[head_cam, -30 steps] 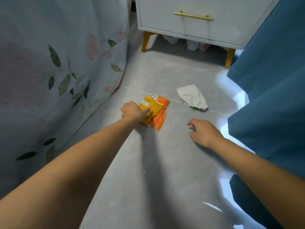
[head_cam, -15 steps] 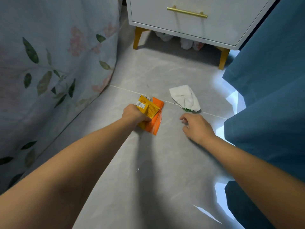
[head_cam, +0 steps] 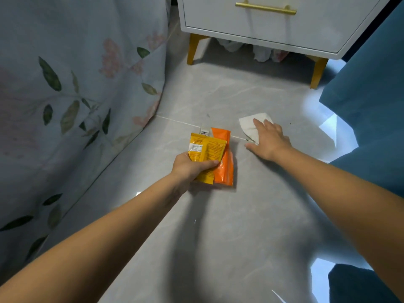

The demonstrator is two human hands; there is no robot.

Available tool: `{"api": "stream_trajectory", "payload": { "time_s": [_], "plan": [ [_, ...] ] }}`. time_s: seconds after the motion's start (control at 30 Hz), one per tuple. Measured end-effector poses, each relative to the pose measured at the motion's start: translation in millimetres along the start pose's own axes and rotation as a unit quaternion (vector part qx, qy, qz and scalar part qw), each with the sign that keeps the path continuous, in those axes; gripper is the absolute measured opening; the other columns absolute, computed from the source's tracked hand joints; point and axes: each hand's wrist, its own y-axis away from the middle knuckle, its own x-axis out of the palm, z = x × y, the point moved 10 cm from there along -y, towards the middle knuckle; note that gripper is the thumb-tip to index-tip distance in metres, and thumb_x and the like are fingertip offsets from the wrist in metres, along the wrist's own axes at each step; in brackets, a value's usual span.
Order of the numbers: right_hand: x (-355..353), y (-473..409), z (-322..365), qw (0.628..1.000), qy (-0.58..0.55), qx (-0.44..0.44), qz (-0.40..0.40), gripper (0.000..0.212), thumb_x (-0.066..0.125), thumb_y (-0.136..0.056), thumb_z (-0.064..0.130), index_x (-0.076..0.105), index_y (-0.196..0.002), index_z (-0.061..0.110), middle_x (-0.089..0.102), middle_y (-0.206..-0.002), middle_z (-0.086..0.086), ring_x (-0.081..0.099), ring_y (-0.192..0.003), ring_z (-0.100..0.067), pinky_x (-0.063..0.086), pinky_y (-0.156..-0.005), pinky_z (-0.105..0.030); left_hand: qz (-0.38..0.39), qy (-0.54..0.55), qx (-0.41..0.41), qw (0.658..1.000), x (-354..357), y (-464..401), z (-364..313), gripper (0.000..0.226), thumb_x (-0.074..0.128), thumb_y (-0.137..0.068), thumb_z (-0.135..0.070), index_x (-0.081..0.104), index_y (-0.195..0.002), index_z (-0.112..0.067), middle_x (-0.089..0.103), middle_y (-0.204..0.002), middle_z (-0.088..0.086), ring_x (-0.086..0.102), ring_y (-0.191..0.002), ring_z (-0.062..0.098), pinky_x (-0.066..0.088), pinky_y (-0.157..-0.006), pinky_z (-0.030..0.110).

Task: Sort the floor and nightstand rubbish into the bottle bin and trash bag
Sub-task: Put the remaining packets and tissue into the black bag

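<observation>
Wrappers [head_cam: 209, 158] are gripped in the left hand [head_cam: 190, 168] just above the floor [head_cam: 240, 226]. Right hand [head_cam: 270, 138] lies spread on the tissue [head_cam: 249, 126]; gather it fully before lifting.

Both your bare forearms reach forward and down from the bottom corners of the view, the left one from the lower left, the right one from the lower right. Your left hand [head_cam: 192, 167] is turned with its back toward the camera, and its fingers and thumb are curled around the lower part of the flat packets [head_cam: 209, 154], so it grips them. Your right hand [head_cam: 267, 141] is stretched further forward, palm down, with the fingers straight and a little spread, and the fingertips rest on the white tissue [head_cam: 251, 126].
</observation>
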Motion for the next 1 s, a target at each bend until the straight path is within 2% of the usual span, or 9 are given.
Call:
{"api": "stream_trajectory", "payload": {
  "time_s": [0.1,0.2,0.3,0.43,0.53,0.6,0.67,0.83,1.0],
  "plan": [
    [4,3,-2,1.0,0.01,-0.022,-0.013,0.065,0.06,-0.089,0.04,0.032,-0.146,0.022,0.029,-0.151,-0.01,0.027,-0.134,-0.033,0.034,-0.106,-0.043,0.012,0.001,-0.001,1.0,1,3,0,0.047,0.087,-0.067,-0.016,0.068,-0.109,-0.012,0.073,-0.105,0.005,0.071,-0.09,0.02,0.059,-0.078,0.032],
    [-7,7,-6,0.996,-0.053,-0.03,-0.07,0.048,0.068,-0.085,0.026,0.055,-0.13,0.015,0.05,-0.13,-0.017,0.043,-0.122,-0.035,0.041,-0.099,-0.039,0.027,0.004,-0.001,1.0,3,10,-2,0.036,0.085,-0.07,-0.016,0.065,-0.1,-0.02,0.07,-0.096,0.0,0.069,-0.079,0.012,0.058,-0.066,0.022],
    [-11,15,-14,0.988,-0.122,-0.015,-0.096,0.037,0.073,-0.082,0.023,0.065,-0.115,0.01,0.063,-0.113,-0.018,0.057,-0.106,-0.035,0.044,-0.087,-0.033,0.033,0.015,0.002,0.999,3,18,-4,0.035,0.084,-0.07,-0.014,0.064,-0.099,-0.019,0.07,-0.095,0.0,0.068,-0.075,0.01,0.058,-0.062,0.019],
    [-12,36,-18,0.961,-0.249,0.008,-0.122,0.022,0.072,-0.083,0.026,0.065,-0.084,0.005,0.065,-0.081,-0.014,0.058,-0.08,-0.03,0.038,-0.067,-0.03,0.035,0.026,0.006,0.999,-3,30,-4,0.029,0.083,-0.072,-0.013,0.064,-0.093,-0.021,0.07,-0.088,-0.003,0.067,-0.071,0.009,0.057,-0.056,0.016],
    [-3,55,-15,0.939,-0.326,0.025,-0.106,0.03,0.072,-0.083,0.026,0.051,-0.063,0.018,0.058,-0.07,-0.004,0.053,-0.071,-0.021,0.037,-0.063,-0.028,0.022,0.025,0.005,0.999,-12,39,0,0.031,0.084,-0.071,-0.014,0.065,-0.094,-0.021,0.071,-0.093,0.0,0.069,-0.076,0.012,0.058,-0.064,0.02],
    [1,69,-4,0.926,-0.365,0.017,-0.089,0.032,0.072,-0.083,0.025,0.049,-0.061,0.024,0.055,-0.064,0.004,0.051,-0.064,-0.016,0.038,-0.056,-0.026,0.006,0.022,0.003,1.0,-19,47,5,0.033,0.085,-0.07,-0.014,0.066,-0.096,-0.019,0.072,-0.1,0.004,0.07,-0.079,0.015,0.059,-0.07,0.024],
    [1,81,8,0.909,-0.41,0.009,-0.074,0.028,0.072,-0.083,0.022,0.053,-0.063,0.025,0.056,-0.065,0.008,0.052,-0.062,-0.009,0.04,-0.055,-0.02,-0.006,0.019,-0.001,1.0,-27,57,8,0.029,0.083,-0.071,-0.011,0.066,-0.093,-0.019,0.072,-0.101,0.006,0.069,-0.076,0.014,0.059,-0.065,0.023],
    [-3,110,36,0.854,-0.519,-0.005,-0.04,0.009,0.072,-0.083,0.019,0.064,-0.081,0.016,0.066,-0.079,-0.003,0.061,-0.071,-0.014,0.049,-0.062,-0.024,0.014,-0.033,-0.005,0.999,-48,96,0,0.022,0.078,-0.078,-0.013,0.063,-0.091,-0.021,0.07,-0.086,0.0,0.068,-0.062,0.007,0.056,-0.052,0.018],
    [-14,148,67,0.812,-0.584,-0.015,-0.006,0.014,0.07,-0.085,0.015,0.062,-0.075,0.019,0.065,-0.073,0.003,0.062,-0.056,0.0,0.048,-0.049,-0.011,-0.001,-0.047,0.012,0.999,-93,149,-21,0.021,0.078,-0.077,-0.015,0.065,-0.092,-0.022,0.073,-0.091,0.002,0.069,-0.071,0.013,0.059,-0.069,0.025]
  ]
}}
